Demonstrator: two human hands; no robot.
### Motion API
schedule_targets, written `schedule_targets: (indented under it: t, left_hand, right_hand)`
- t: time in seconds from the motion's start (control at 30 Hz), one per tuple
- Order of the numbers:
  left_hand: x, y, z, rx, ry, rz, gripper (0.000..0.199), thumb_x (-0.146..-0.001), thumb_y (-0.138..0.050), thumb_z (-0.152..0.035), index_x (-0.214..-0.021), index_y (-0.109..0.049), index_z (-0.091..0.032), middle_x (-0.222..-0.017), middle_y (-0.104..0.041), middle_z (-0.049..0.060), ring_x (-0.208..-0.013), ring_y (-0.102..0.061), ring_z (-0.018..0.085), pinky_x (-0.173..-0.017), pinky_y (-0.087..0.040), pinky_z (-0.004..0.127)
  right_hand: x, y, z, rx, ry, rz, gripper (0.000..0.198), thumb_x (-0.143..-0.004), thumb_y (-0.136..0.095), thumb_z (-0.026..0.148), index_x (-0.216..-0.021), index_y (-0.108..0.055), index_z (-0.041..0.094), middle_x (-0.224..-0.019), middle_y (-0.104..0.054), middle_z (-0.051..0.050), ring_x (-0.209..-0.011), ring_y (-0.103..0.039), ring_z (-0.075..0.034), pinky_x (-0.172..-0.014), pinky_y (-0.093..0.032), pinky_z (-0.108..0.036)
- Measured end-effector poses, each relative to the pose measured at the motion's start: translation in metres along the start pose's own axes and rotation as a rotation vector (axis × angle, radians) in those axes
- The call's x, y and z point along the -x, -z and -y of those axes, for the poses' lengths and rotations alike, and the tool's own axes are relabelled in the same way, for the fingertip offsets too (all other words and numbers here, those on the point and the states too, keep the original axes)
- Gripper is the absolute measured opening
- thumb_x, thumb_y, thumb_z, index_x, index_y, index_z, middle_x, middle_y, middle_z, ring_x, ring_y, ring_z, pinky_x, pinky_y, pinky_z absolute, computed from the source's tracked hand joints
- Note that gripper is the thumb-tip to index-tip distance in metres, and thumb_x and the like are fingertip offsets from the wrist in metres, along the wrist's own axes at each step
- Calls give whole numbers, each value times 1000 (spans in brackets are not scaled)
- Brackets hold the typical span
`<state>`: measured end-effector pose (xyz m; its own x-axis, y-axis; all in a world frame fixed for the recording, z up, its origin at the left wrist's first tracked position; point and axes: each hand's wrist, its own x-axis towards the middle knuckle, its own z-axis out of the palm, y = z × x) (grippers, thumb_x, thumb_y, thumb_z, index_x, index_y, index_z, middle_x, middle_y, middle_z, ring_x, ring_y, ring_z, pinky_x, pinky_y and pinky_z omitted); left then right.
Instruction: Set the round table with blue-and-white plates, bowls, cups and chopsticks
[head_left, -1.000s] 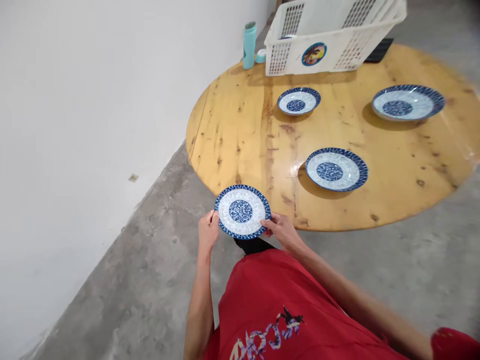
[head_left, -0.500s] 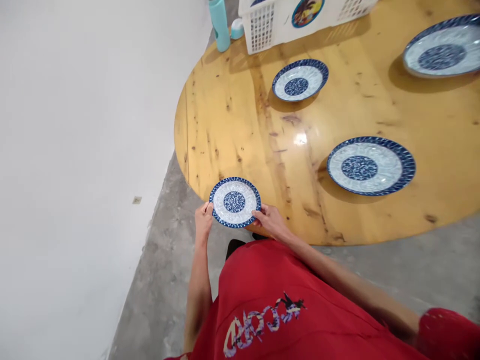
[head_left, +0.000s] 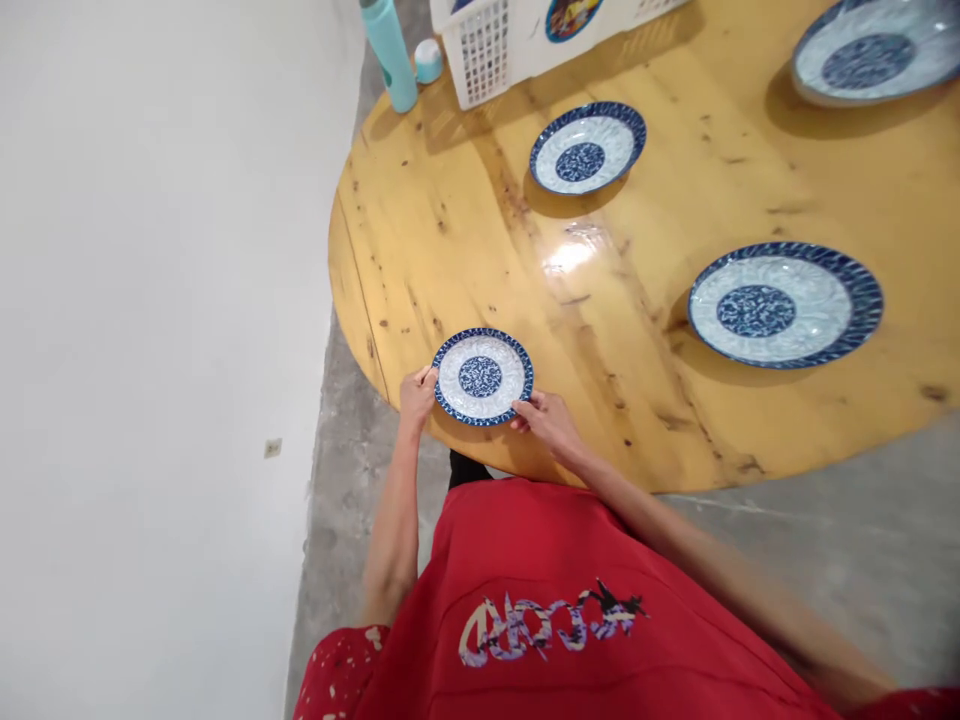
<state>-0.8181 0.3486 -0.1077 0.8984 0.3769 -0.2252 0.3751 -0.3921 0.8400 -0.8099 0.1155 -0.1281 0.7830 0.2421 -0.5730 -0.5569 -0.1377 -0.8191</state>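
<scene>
Between my hands is a small blue-and-white plate (head_left: 480, 377) with a dark blue rim and a speckled blue centre. My left hand (head_left: 418, 398) pinches its left edge. On its lower right edge my right hand (head_left: 545, 420) grips with the thumb on top. The plate is over the near left part of the wooden table (head_left: 465, 250); whether it touches the wood I cannot tell. A matching plate (head_left: 587, 148) lies farther back, and a larger one (head_left: 785, 305) lies to the right. The largest dish (head_left: 874, 60) is at the far right, partly cut off by the frame.
A white plastic basket (head_left: 486, 55) stands at the table's back edge. Beside it are a light blue bottle (head_left: 390, 55) and a small blue-and-white round item (head_left: 428, 62). A white wall (head_left: 165, 300) rises on the left, above grey floor (head_left: 337, 480).
Both hands have carried the small plate forward, from the table's near edge to farther over its surface. The whole view has also shifted and turned slightly.
</scene>
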Motion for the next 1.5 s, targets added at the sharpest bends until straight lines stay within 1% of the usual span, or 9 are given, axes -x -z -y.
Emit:
schedule_targets:
  t: [0.13, 0.23, 0.4, 0.57, 0.73, 0.9, 1.07, 1.3, 1.5]
  left_hand:
    - [-41, 8, 8, 3, -48, 141, 36, -87, -51, -38, -62, -30, -22, -61, -27, -4, -61, -28, 11, -58, -22, 27]
    - [-64, 15, 12, -24, -100, 256, 35, -87, -50, -37, -61, -33, -21, -60, -29, -4, -61, -31, 11, -58, -23, 26]
    - [-91, 25, 18, -34, -182, 351, 33, -87, -52, -40, -62, -43, -20, -62, -38, -3, -64, -37, 12, -61, -30, 25]
    - [-110, 23, 28, -29, -180, 466, 33, -86, -52, -47, -67, -50, -20, -65, -41, -3, -66, -40, 13, -61, -35, 23]
    - [-113, 22, 32, -35, -202, 503, 33, -87, -49, -47, -66, -49, -21, -65, -43, -2, -67, -43, 14, -61, -39, 22]
    - [-105, 16, 21, -33, -212, 536, 32, -86, -48, -44, -64, -46, -21, -62, -43, -3, -63, -42, 13, -59, -39, 21]
    - [-95, 9, 14, -24, -216, 556, 33, -85, -49, -43, -62, -42, -21, -61, -41, -3, -63, -42, 13, -58, -36, 22]
    - [-98, 10, 21, -50, -216, 525, 35, -86, -50, -46, -62, -39, -22, -61, -38, -3, -64, -40, 14, -58, -34, 23]
    - [-103, 11, 15, -59, -251, 498, 35, -87, -50, -46, -63, -38, -23, -62, -36, -3, -65, -38, 14, -58, -32, 23]
  right_hand:
    - [-10, -22, -1, -47, -33, -125, 9, -77, -57, 23, -71, -61, 17, -57, -62, -2, -51, -61, -16, -50, -46, -23]
    - [-14, -39, -1, -95, -59, -225, 8, -78, -57, 20, -72, -61, 17, -58, -63, -2, -52, -62, -16, -50, -47, -22]
    - [-20, -60, 6, -117, -74, -335, 13, -80, -52, 14, -73, -62, 17, -59, -65, -1, -54, -62, -15, -51, -47, -21]
    - [-26, -65, 9, -104, -83, -404, 15, -82, -50, 11, -73, -59, 19, -61, -66, -1, -57, -64, -17, -53, -50, -22]
    - [-29, -66, 3, -85, -38, -453, 15, -83, -48, 12, -76, -60, 19, -61, -66, 0, -55, -63, -16, -52, -49, -21]
    - [-28, -55, 0, -35, -10, -534, 16, -79, -49, 11, -70, -59, 19, -53, -61, 2, -51, -61, -15, -49, -46, -19]
    - [-22, -45, 0, -24, 4, -593, 20, -80, -47, 11, -65, -56, 19, -49, -57, 4, -47, -57, -13, -48, -43, -18]
    - [-19, -51, 4, -40, 11, -567, 21, -78, -48, 9, -61, -55, 20, -47, -57, 4, -46, -57, -13, -48, -42, -19]
    - [-19, -57, 1, -80, -9, -522, 17, -80, -49, 11, -69, -58, 19, -49, -60, 4, -46, -59, -15, -48, -44, -19]
